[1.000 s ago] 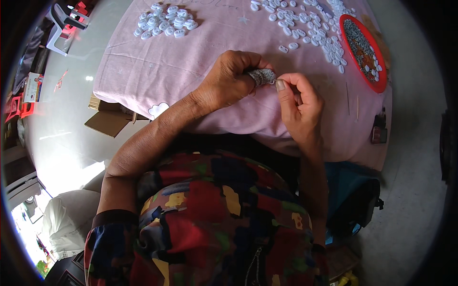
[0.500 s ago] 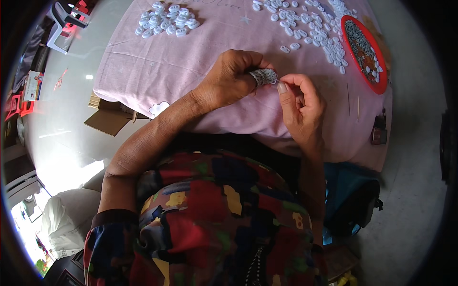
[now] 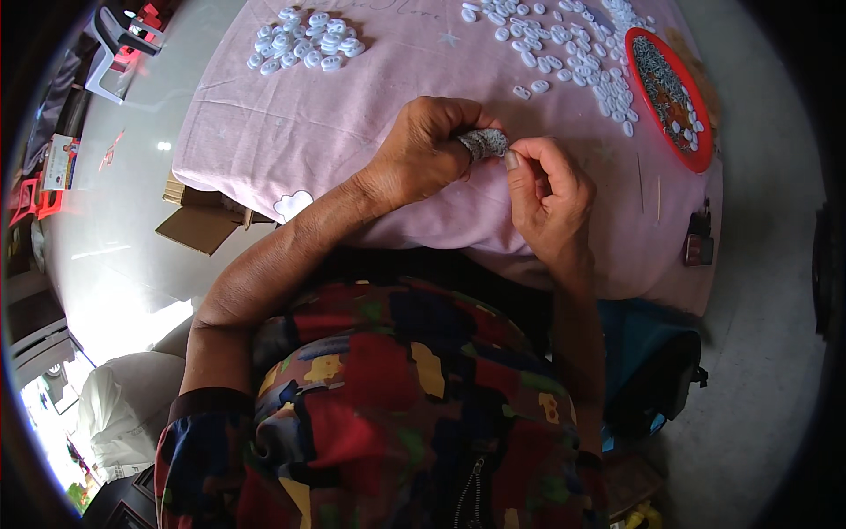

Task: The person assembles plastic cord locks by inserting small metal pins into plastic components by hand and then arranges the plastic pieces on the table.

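Observation:
My left hand (image 3: 427, 148) is closed around a small grey speckled piece (image 3: 484, 143), whose rough end sticks out past the fingers. What it is made of is too small to tell. My right hand (image 3: 553, 192) meets that end with thumb and forefinger pinched together; anything tiny between the tips is hidden. Both hands are above the near part of the pink cloth (image 3: 388, 97). Beyond them lie loose white oval plastic pieces (image 3: 577, 57), and a separate heap of similar white pieces (image 3: 304, 40) is at the far left.
A red oval tray (image 3: 631, 53) at the right holds many small grey bits and a few white pieces. Two thin sticks (image 3: 658, 198) and a small dark object (image 3: 699, 250) lie near the right edge. An open cardboard box (image 3: 198, 227) stands below the table's left side.
My right hand has shifted slightly left, its fingertips closer against the end of the grey piece. My left hand keeps its hold almost unmoved.

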### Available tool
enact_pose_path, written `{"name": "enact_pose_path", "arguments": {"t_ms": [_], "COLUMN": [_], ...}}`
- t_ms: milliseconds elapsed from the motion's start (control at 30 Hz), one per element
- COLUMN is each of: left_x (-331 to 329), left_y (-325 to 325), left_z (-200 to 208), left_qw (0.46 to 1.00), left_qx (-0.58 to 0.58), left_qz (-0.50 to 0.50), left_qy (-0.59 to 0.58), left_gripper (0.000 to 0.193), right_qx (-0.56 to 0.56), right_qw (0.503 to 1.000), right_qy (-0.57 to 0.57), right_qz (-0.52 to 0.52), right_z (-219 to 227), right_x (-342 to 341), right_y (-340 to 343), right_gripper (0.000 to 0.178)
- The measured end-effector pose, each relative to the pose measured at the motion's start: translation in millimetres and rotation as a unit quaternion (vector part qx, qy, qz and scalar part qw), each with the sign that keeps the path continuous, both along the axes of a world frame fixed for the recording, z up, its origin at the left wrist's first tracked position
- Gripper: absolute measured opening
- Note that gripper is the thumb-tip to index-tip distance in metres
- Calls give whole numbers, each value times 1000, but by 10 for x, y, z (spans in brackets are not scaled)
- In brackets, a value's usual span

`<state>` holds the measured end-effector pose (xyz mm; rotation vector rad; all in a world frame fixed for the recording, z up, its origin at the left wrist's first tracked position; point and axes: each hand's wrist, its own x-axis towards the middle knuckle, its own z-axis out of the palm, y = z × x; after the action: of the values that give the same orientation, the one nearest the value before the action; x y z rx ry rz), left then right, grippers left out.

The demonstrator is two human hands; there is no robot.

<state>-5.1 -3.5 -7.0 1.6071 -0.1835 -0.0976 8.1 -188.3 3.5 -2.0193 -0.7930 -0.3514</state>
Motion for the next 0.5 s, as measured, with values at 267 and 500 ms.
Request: {"name": "enact_pose_path", "arguments": {"t_ms": [267,500], "left_x": [-3,-14], "left_y": [-5,0], "left_z": [-8,13], "left_qw": [999,999], "left_qx": [-26,43], "left_qz": [-15,-2], "left_qy": [-29,-33], "left_gripper": [11,11], "right_qx": [19,10], "right_qw": [999,1000], "right_qy": [33,21], "right_qz": [-7,1], "right_z": [-26,9], "right_x": [-9,-9], "right_y": [-34,-3], "right_gripper": [4,6]}}
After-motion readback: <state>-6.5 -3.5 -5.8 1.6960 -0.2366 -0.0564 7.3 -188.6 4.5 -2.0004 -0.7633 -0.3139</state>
